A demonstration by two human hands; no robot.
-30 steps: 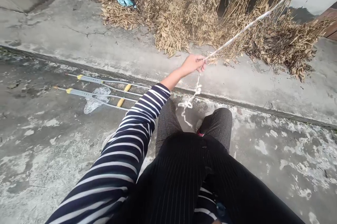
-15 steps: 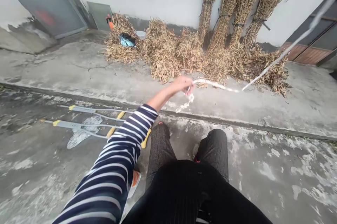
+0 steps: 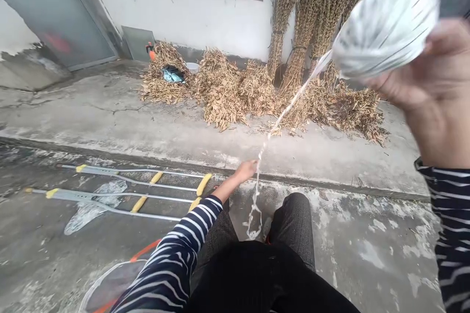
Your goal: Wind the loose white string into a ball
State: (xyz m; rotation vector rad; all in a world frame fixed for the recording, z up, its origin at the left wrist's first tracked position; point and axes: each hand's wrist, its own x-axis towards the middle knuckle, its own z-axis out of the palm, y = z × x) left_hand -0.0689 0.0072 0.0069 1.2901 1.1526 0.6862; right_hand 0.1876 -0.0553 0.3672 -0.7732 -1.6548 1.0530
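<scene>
Raised at the upper right, my right hand [image 3: 429, 78] is closed around a large ball of white twine [image 3: 385, 29], blurred by motion. From the ball a white strand [image 3: 290, 107] slants down to the left, fairly taut. My left hand [image 3: 246, 171], low in front of my left knee, pinches this strand between its fingertips. Below the pinch the loose end hangs between my knees in a twisted, looped tail [image 3: 254, 222].
Two crutches [image 3: 139, 204] with yellow pads lie on the ground at left, beside clear plastic [image 3: 99, 200]. A basket-like container with an orange band [image 3: 110, 283] is at lower left. Heaps of dried stalks [image 3: 223, 92] and upright bundles [image 3: 299, 24] line the wall behind a low step.
My right hand has come into view at the upper right with the twine ball. My left hand has moved down and left, and the strand's tail now hangs lower. The view has tilted up.
</scene>
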